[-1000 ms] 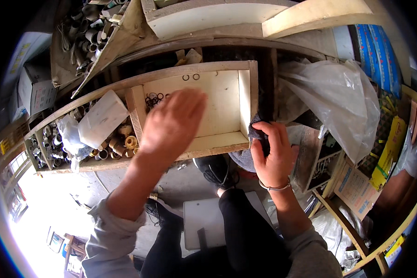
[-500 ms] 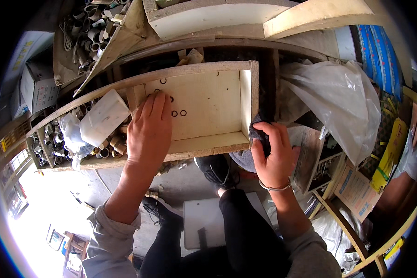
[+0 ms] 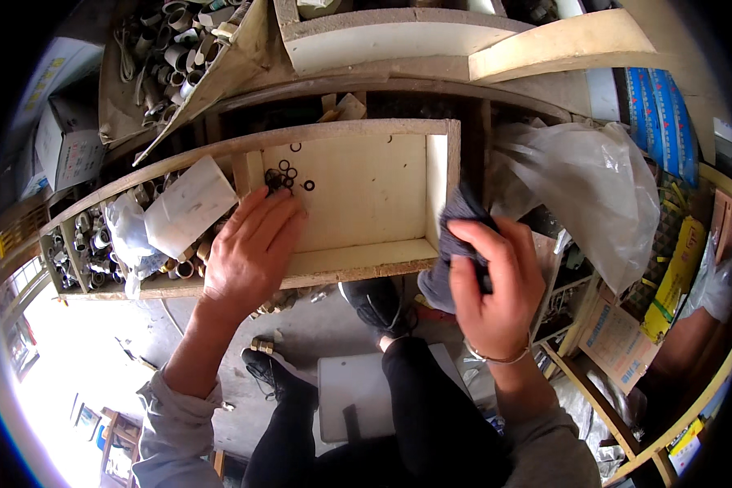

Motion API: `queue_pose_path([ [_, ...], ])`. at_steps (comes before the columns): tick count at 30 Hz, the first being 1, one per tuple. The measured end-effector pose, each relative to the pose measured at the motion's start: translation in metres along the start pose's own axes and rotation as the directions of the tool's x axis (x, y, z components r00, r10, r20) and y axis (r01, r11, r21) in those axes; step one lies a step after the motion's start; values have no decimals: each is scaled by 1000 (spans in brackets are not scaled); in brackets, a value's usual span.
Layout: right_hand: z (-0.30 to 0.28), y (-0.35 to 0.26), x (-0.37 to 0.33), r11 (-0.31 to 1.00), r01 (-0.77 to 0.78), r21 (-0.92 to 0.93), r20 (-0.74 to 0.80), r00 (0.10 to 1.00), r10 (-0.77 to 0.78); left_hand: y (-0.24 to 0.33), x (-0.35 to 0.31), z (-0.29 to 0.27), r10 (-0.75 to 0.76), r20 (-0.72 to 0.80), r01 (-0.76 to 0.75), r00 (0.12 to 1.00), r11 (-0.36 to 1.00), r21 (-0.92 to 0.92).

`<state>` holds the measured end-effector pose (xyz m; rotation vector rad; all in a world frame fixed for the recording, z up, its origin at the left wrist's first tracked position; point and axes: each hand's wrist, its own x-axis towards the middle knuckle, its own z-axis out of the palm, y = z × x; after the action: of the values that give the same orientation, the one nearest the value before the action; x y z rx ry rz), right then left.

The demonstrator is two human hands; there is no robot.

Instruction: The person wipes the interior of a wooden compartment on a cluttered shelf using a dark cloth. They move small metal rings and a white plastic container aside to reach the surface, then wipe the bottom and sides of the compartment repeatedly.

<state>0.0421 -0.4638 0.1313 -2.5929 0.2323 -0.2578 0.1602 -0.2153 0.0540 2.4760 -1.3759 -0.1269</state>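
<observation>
My left hand (image 3: 250, 248) lies flat, fingers together, on the floor of a pale wooden drawer (image 3: 366, 191), at its near left corner. Several small black rubber rings (image 3: 289, 174) are bunched just beyond my fingertips against the left wall. My right hand (image 3: 493, 285) is shut on a dark grey cloth (image 3: 461, 213) held against the drawer's right front corner. The drawer is pulled out from a wooden shelf unit.
Left of the drawer, a compartment holds metal pipe fittings (image 3: 98, 236) and a white plastic bag (image 3: 189, 203). A large clear plastic bag (image 3: 577, 187) hangs at the right. My dark-trousered legs and black shoes (image 3: 378, 305) are below, above a grey floor.
My left hand has swept from the drawer's middle to its left side, pushing the black rings into the far left corner. My right hand has stayed at the right front corner.
</observation>
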Motion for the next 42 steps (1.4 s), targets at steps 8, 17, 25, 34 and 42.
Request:
queue_pose_path([
  [8, 102, 14, 35, 809, 429, -401, 395, 878, -270, 3, -10, 7, -8, -129, 4, 992, 999, -32],
  [17, 86, 12, 54, 807, 382, -451, 532, 841, -101, -1, -12, 12, -26, -195, 16, 980, 998, -53],
  [25, 70, 18, 62, 893, 435, 118, 806, 483, -342, 2, -15, 16, -39, -190, 31, 981, 999, -42],
  [34, 89, -12, 86, 442, 832, -334, 925, 381, -18, -2, -18, 16, -39, -225, 24, 974, 997, -69],
  [42, 79, -13, 70, 418, 723, -550, 809, 586, 52, -1, -19, 21, -17, -280, 22, 960, 1000, 16],
])
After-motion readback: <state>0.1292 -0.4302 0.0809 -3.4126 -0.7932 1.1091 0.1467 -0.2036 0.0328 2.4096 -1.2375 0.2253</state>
